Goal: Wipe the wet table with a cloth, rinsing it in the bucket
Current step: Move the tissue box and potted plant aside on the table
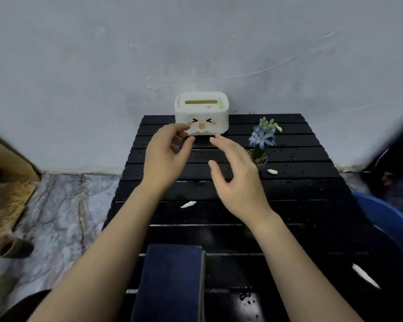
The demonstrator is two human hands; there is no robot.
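Far across the table [289, 205], tissue box [201, 112] and potted flower [261, 145] stand — right hand [240, 182] splayed; left hand [165, 156] curled at box, grip unclear.

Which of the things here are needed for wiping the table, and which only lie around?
For the job:
black table, wet
dark blue cloth, folded at the near edge
blue bucket, at the right

Just lying about:
white tissue box
potted flower
white scraps

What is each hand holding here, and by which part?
Right hand holds nothing. Left hand: its fingers curl at the tissue on the box's front bottom edge; an actual pinch cannot be told.
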